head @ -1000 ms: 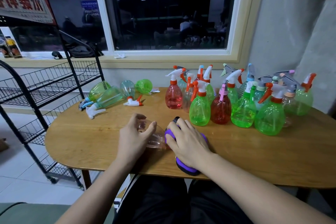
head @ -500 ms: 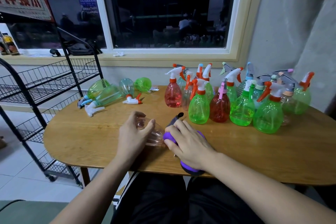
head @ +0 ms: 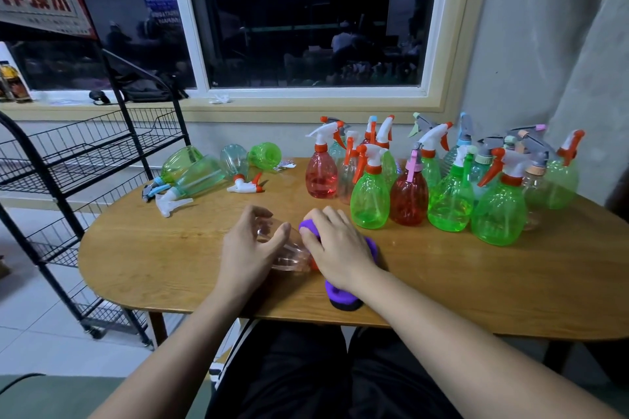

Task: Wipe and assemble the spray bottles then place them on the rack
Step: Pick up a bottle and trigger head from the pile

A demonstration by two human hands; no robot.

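A wooden table [head: 153, 248] is carrying upright spray bottles [head: 449, 194] at right. Toppled bottles [head: 200, 175] are lying far left, a clear bottle [head: 289, 258] and purple sponge [head: 335, 291] nearer.

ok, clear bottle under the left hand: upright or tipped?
Tipped. The clear bottle lies on its side on the table, left hand curled round it; right hand grips a purple sponge.

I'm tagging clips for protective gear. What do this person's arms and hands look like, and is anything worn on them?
The left forearm and right forearm are bare to the frame's edge, with no sleeves showing. The left hand and right hand wear no gloves. No watch, bracelet, ring or marking is visible on the sides facing the camera.
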